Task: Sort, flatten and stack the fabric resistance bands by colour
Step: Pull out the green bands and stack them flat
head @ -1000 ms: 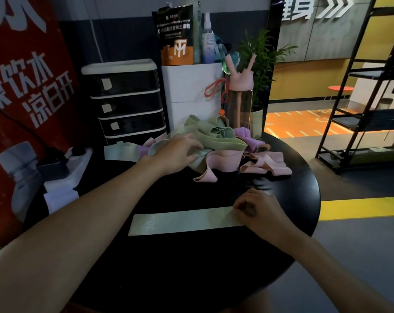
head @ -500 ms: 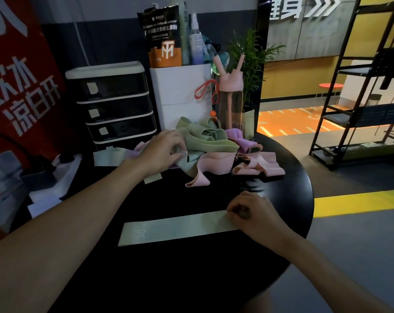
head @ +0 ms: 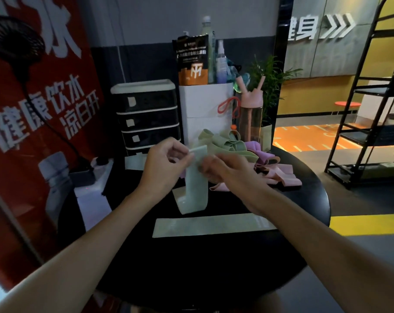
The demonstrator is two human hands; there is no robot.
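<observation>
The round black table [head: 191, 272] fills the middle of the frame. Its rim curves free at right above grey floor, while its left side crowds against a red banner [head: 33, 114], and a drawer unit [head: 146, 118] and white box [head: 205, 109] close off the back. Bare dark top lies open in the lower centre, between the two forearms.

A tangled pile of bands [head: 232, 145] sits right of centre at the back: green above, purple and pink spilling towards the right rim. Its near-left part is hidden behind the hands.

A flat green band [head: 209, 224] lies crosswise below centre, its right end covered by the right forearm.

The hanging green band [head: 196, 190] stands upright at centre. Its lower end is folded on the table just behind the flat one, not touching it.

The left hand [head: 164, 168] pinches the band's top edge between thumb and curled fingers [head: 182, 152]. The right hand [head: 227, 172] is motion-blurred; its fingers [head: 208, 164] curl onto the band's upper right edge, gripping it.
</observation>
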